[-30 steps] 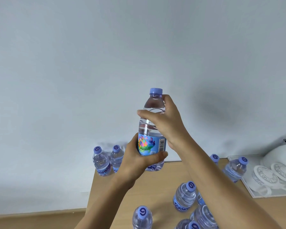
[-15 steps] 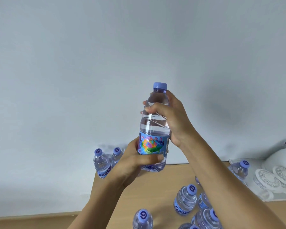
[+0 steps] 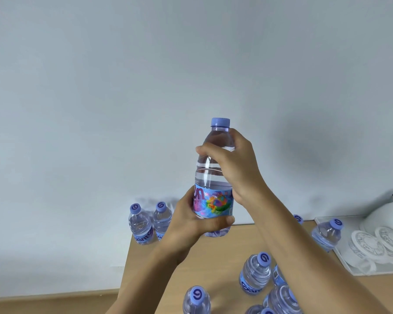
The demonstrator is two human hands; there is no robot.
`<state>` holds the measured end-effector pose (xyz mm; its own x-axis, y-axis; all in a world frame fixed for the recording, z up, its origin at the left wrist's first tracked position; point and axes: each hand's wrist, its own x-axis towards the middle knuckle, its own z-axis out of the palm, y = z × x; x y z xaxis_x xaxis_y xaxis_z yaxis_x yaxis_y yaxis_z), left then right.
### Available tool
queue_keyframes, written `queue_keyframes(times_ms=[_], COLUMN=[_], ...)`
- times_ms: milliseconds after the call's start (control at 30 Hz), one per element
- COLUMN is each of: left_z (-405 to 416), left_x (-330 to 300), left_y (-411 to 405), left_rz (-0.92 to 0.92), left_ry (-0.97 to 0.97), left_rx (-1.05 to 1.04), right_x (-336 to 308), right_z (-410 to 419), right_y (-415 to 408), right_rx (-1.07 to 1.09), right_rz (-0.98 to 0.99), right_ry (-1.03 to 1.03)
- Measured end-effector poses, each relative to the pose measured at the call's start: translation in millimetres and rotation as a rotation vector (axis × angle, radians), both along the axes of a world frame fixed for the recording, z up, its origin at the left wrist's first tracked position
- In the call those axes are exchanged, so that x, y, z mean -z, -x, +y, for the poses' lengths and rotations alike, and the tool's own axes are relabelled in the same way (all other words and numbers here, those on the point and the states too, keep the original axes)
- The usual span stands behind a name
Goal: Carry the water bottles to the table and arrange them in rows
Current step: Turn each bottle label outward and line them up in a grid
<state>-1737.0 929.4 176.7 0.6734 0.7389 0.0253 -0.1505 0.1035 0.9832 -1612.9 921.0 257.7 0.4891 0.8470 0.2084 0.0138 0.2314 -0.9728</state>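
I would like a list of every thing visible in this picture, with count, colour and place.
held bottle: one, clear with blue cap and colourful label, upright in both hands above the table.
standing bottles: at least eight, clear with blue caps, on the table; some cut off by the frame edge or hidden by the arm.
table: one, light wood, below.
tray: one, clear, right, holding white ware.
wall: pale grey, behind.
left hand: grips the label part.
right hand: grips the upper body.

White kettle [image 3: 386,214] and patterned cups [image 3: 365,243] on a tray [image 3: 349,266]
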Motion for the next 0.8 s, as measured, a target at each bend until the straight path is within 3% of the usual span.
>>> queue_keyframes(times_ms=[200,333,567,800], left_z=[4,7,-3,-6], left_x=[1,-2,-4,-2], left_y=[2,4,-3,-1], left_rz=[-0.055,0.013,0.092,0.107], left_ry=[0.065,0.014,-0.092,-0.099], left_rx=[0.133,0.036,-0.215,-0.170], right_x=[-5,-5,3,5], right_z=[-3,-2,0,0], right_y=[-5,-6,5,8], right_rx=[-0.163,-0.222,0.043,0.079], right_rz=[0.010,0.076,-0.075,-0.046], right_ry=[-0.036,-0.059,0.078,0.023])
